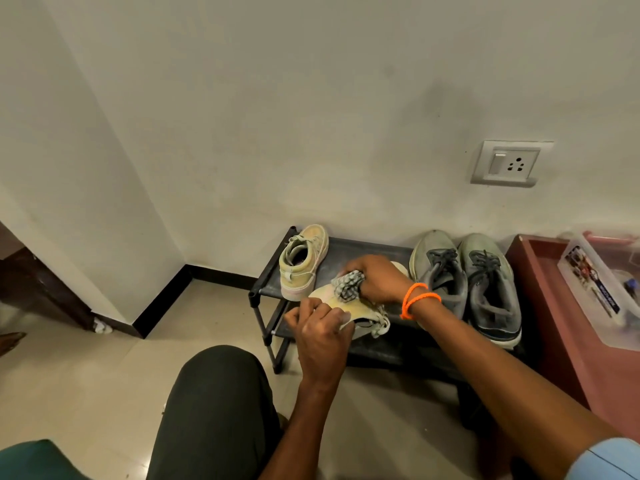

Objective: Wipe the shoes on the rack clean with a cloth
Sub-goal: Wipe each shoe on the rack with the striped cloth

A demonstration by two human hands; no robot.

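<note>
**A:** What is at the far left?

**B:** A dark wooden furniture edge [31, 282] against a pale wall, with black skirting [166, 299] running along a beige tiled floor [86, 382]. Near the bottom, the person's knee [214, 403] in dark trousers rises into view.

**A:** And moving right?

**B:** A low black rack [266, 282] stands against the wall. On its top shelf, at the left end, one pale yellowish high-top [304, 261] stands upright, heel toward the camera.

**A:** Where are the hands?

**B:** Just in front of the rack's left half. The left hand [320, 336] has its fingers curled around the near edge of a second pale shoe [332, 303], gripping it and holding it tilted just above the shelf front. Its laces [379, 327] hang loose on the right side.

**A:** And the cloth?

**B:** The right hand [375, 280] clutches a grey-and-white checked cloth [346, 285], bunched up in its curled fingers and pressed against the top of the held shoe. Orange thread bands [417, 299] circle that wrist.

**A:** What lies further right?

**B:** A pair of grey trainers [467, 282] with dark laces sits side by side on the shelf's right end, toes to the wall. Above them, a white wall socket [507, 164] with a switch. At the far right, a reddish surface [554, 306] holds a clear plastic box [602, 289]; its contents are too blurred to make out.
</note>
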